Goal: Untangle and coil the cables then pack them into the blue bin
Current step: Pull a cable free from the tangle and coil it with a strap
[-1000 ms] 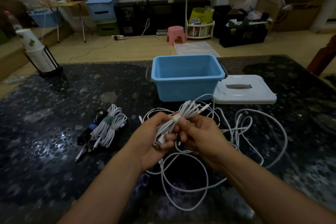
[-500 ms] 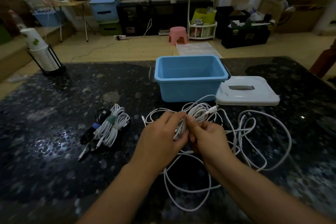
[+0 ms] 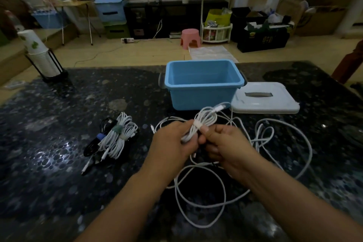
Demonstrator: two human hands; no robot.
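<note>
Head view. Both hands held a small coiled white cable (image 3: 204, 124) above the tabletop (image 3: 59, 163), just in front of the open blue bin (image 3: 202, 82). The left hand (image 3: 172, 143) gripped the lower end of the coil, fingers curled round it; the right hand (image 3: 225, 145) pinched the pale tie at its waist, thumb on the band. The step in hand appeared to be securing the tie. Beneath the hands a loose white cable (image 3: 196, 198) sprawled in tangled loops, and a tied bundle of white and black cables (image 3: 115, 137) lay to the left. The bin looked empty, its white lid (image 3: 265, 100) beside it. The next move probably called for setting this coil down or into the bin, then freeing the loose cable.
</note>
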